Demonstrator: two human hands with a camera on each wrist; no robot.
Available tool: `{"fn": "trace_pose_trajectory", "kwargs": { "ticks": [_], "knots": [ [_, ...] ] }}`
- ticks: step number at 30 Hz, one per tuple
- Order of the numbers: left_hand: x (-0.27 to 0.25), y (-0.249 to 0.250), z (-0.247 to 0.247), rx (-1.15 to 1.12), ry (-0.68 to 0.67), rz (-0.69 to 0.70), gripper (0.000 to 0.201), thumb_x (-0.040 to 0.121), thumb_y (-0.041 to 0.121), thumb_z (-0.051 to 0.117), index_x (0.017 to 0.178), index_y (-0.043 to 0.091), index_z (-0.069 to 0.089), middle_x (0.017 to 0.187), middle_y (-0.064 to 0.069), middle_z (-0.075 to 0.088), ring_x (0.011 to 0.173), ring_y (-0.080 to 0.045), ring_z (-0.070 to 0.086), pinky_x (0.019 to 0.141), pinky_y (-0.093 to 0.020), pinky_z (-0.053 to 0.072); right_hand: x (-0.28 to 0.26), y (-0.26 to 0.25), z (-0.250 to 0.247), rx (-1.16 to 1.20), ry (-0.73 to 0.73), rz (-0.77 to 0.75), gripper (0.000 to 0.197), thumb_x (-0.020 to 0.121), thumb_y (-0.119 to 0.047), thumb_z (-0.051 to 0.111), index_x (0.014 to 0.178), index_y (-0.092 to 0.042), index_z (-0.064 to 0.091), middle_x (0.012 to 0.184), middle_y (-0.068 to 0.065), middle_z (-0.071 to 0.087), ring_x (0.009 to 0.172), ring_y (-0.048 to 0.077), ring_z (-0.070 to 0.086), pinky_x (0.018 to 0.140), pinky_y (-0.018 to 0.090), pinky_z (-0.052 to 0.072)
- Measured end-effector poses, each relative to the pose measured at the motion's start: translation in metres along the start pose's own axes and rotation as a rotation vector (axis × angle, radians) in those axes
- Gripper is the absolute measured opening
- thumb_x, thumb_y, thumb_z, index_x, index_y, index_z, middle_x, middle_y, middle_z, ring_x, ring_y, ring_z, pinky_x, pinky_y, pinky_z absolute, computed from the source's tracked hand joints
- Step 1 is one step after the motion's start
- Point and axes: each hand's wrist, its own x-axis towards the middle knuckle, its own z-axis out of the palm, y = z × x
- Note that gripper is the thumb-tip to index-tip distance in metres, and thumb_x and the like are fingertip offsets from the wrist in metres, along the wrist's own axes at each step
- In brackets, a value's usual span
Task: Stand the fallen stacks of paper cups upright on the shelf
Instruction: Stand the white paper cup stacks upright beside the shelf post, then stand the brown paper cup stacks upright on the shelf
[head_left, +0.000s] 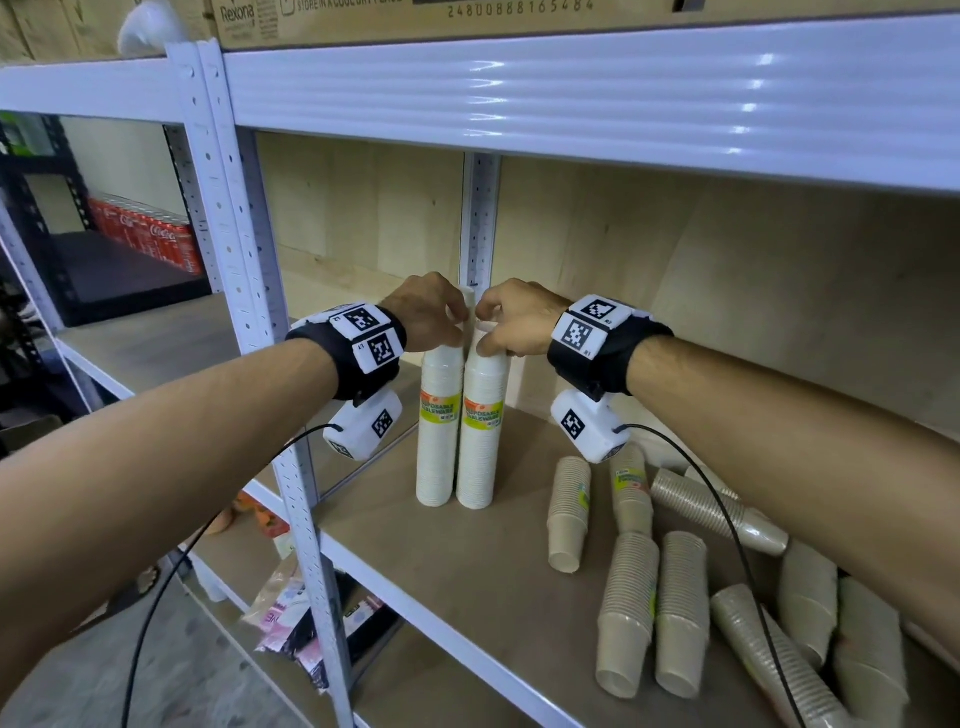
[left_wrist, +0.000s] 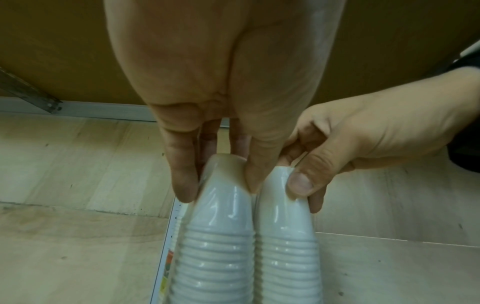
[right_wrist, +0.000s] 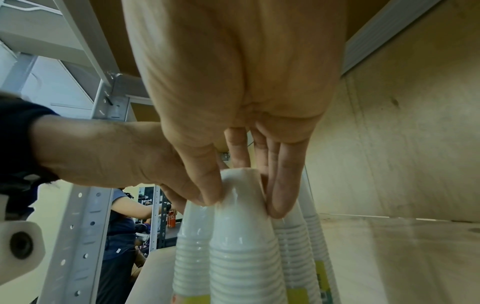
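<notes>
Lying nearest the viewer, at the front right of the shelf (head_left: 483, 582), are the fallen brown stacks (head_left: 675, 608) of paper cups, resting on their sides, some touching and one laid across others. Farther in, two white stacks are standing upright and touching side by side on the shelf board, each carrying a green-and-orange label. The left hand (head_left: 427, 310) is pinching the top of the left white stack (head_left: 439, 431) between thumb and fingers, as the left wrist view is confirming. The right hand (head_left: 511, 318) is likewise pinching the top cup of the right white stack (head_left: 480, 436). Behind them, further white stacks are standing against the rear upright post (head_left: 480, 218).
</notes>
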Motion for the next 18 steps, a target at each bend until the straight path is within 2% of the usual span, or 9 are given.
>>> {"fn": "trace_pose_trajectory", "kwargs": {
  "ticks": [2,5,8,11,15,18],
  "knots": [
    [0.001,0.001,-0.001,0.029,-0.016,0.018,0.033,0.083,0.022,0.072,0.116,0.017,0.071,0.119,-0.003,0.062,0.097,-0.020,0.056,0.075,-0.028,0.044,-0.003,0.004,-0.003,-0.033,0.006,-0.009,0.049,0.078,-0.023,0.076,0.124,-0.016,0.059,0.119,0.004,0.058,0.084,0.020,0.059,0.071,0.030,0.049],
    [0.002,0.008,-0.009,0.048,-0.012,0.043,0.036,0.085,0.029,0.070,0.119,0.018,0.068,0.125,-0.003,0.062,0.099,-0.019,0.055,0.076,-0.028,0.042,-0.010,0.014,-0.012,-0.058,0.028,-0.001,0.060,0.077,-0.025,0.078,0.131,-0.020,0.054,0.111,-0.001,0.055,0.095,0.020,0.056,0.072,0.027,0.043],
    [0.001,0.025,-0.023,0.010,0.046,0.103,0.043,0.087,0.036,0.069,0.125,0.017,0.065,0.128,-0.003,0.060,0.110,-0.021,0.057,0.082,-0.027,0.042,-0.019,0.027,-0.023,-0.085,0.044,0.038,0.064,0.074,-0.028,0.079,0.132,-0.023,0.051,0.114,0.000,0.057,0.097,0.021,0.057,0.074,0.029,0.047],
    [0.001,0.047,-0.036,-0.064,0.107,0.166,0.042,0.089,0.036,0.067,0.126,0.018,0.064,0.124,-0.003,0.061,0.107,-0.020,0.058,0.083,-0.025,0.042,-0.031,0.043,-0.031,-0.117,0.044,0.084,0.066,0.073,-0.026,0.078,0.133,-0.024,0.050,0.122,-0.001,0.055,0.104,0.022,0.056,0.087,0.035,0.052],
    [0.001,0.080,-0.038,-0.136,0.105,0.222,0.039,0.085,0.040,0.068,0.121,0.023,0.065,0.109,0.000,0.063,0.100,-0.019,0.060,0.084,-0.028,0.047,-0.054,0.063,-0.033,-0.100,0.016,0.135,0.064,0.078,-0.020,0.077,0.136,-0.021,0.050,0.117,-0.006,0.050,0.110,0.019,0.055,0.093,0.035,0.050],
    [-0.004,0.102,-0.025,-0.153,0.079,0.271,0.039,0.085,0.041,0.067,0.120,0.025,0.064,0.107,0.003,0.063,0.098,-0.017,0.060,0.082,-0.027,0.046,-0.072,0.078,-0.026,-0.074,-0.017,0.178,0.063,0.078,-0.022,0.078,0.135,-0.024,0.050,0.117,-0.008,0.048,0.111,0.017,0.053,0.093,0.031,0.046]
  ]
}}
